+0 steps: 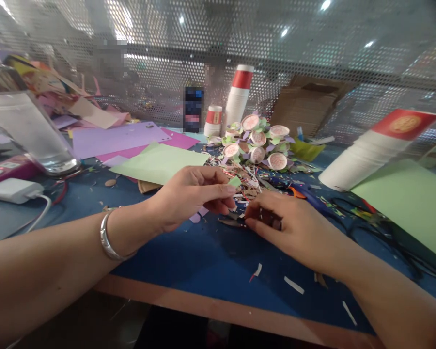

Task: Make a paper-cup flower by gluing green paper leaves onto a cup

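Observation:
My left hand [194,190], a silver bangle on its wrist, pinches a small piece of light green paper [235,182] between thumb and fingertips. Close by on the right, my right hand [288,220] is closed with its fingertips together. A dark, pointed thing [232,222] lies by those fingertips; I cannot make out what it is or whether it is held. Small purple paper pieces [196,216] rest on the table below my left hand. Beyond both hands is a heap of paper scraps [245,186], and behind it a cluster of cut paper cups [257,139] trimmed with green and purple paper.
Green [163,162] and purple sheets [119,139] lie at left, near a water glass [32,126] and a white charger [12,194]. Stacked paper cups [238,94] stand behind; another cup stack [366,150] leans at right, near black cables [385,242] and a green sheet [410,198].

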`<action>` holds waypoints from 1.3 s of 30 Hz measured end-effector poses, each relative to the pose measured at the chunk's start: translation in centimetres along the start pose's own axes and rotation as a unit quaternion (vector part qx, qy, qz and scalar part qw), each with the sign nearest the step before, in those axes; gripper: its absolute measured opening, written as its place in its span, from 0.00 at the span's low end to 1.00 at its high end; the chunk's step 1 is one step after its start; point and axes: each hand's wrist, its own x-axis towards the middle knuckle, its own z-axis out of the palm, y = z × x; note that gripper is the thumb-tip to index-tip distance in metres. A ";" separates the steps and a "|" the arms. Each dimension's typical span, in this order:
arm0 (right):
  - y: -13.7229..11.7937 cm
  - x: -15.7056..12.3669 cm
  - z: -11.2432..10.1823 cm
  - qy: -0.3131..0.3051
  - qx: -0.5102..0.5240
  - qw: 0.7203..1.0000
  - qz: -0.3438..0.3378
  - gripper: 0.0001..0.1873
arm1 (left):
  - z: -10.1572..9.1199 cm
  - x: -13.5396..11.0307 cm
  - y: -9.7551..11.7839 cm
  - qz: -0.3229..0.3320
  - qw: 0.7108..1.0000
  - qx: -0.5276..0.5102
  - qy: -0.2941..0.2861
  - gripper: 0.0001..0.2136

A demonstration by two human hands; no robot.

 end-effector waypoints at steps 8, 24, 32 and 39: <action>0.2 -0.1 0.4 -0.032 -0.034 0.998 -0.031 0.05 | 0.0 -0.1 0.0 0.054 0.996 -0.043 0.053 0.08; -1.0 0.1 0.2 0.047 0.247 0.966 0.053 0.13 | 1.2 -0.6 -0.9 0.009 0.993 -0.111 0.030 0.09; -1.2 -0.1 1.5 0.014 0.490 0.866 0.096 0.13 | 1.3 -0.5 -1.2 0.030 0.986 -0.161 -0.027 0.08; -2.0 0.3 1.4 0.093 0.517 0.844 0.109 0.16 | 1.7 -0.8 -1.1 0.026 0.987 -0.157 0.010 0.07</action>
